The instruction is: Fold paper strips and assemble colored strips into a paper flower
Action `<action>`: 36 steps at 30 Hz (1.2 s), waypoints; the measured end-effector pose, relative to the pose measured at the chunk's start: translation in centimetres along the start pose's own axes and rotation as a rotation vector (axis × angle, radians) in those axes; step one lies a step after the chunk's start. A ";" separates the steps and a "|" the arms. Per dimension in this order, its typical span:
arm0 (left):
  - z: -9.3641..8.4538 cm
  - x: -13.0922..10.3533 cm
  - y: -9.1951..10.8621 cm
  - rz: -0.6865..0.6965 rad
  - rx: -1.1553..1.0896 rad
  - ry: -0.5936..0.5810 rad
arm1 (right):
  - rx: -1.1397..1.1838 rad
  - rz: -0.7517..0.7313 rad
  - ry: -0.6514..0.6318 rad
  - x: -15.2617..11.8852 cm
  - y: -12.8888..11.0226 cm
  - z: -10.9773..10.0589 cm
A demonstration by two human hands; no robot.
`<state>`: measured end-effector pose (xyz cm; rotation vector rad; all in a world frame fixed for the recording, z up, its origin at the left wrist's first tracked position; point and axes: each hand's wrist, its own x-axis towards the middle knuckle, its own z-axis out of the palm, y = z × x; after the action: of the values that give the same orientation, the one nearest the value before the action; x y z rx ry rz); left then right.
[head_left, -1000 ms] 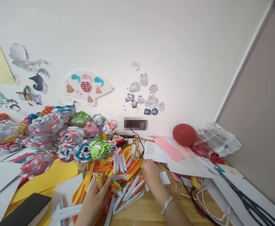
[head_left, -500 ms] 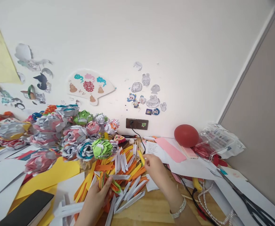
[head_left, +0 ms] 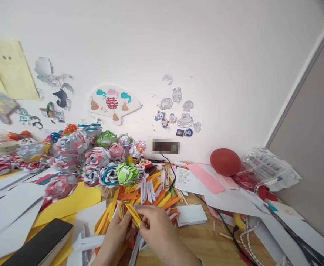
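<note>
L hand [head_left: 117,226]: fingers closed around folded paper strips [head_left: 122,209], over the pile of strips on the table [head_left: 198,240]. R hand [head_left: 157,226]: thumb and index pinched on a yellow strip [head_left: 133,214], held against the L bunch; other R fingers curled, w/ small gaps.

Head view, forward and down

Worn on the head, close above the wooden table [head_left: 195,240], facing the white wall [head_left: 220,74].

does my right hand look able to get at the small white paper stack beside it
Probably yes: the white paper stack lies mostly uncovered, though the right hand seems busy with a yellow strip.
</note>
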<state>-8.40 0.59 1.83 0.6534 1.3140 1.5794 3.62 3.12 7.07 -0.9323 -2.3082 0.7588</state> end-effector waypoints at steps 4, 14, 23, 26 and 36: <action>0.4 -0.6 0.7 -0.107 -0.166 -0.001 | -0.033 0.031 -0.006 -0.1 -0.1 0.6; 0.7 -0.9 1.3 -0.052 -0.161 -0.154 | -0.098 0.076 -0.015 -0.2 0.2 -0.2; 0.4 -0.5 0.7 0.092 0.338 -0.134 | -0.068 0.000 -0.021 -0.2 0.3 -0.6; 0.1 -0.3 0.5 0.135 0.448 -0.110 | -0.054 -0.052 -0.045 -0.2 0.3 -0.4; 0.9 -1.0 1.6 0.072 0.391 -0.059 | -0.158 -0.170 -0.162 -0.5 0.9 -1.4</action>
<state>-7.72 0.09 3.76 0.9885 1.5860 1.3559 5.27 3.72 7.30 -0.7515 -2.5818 0.6071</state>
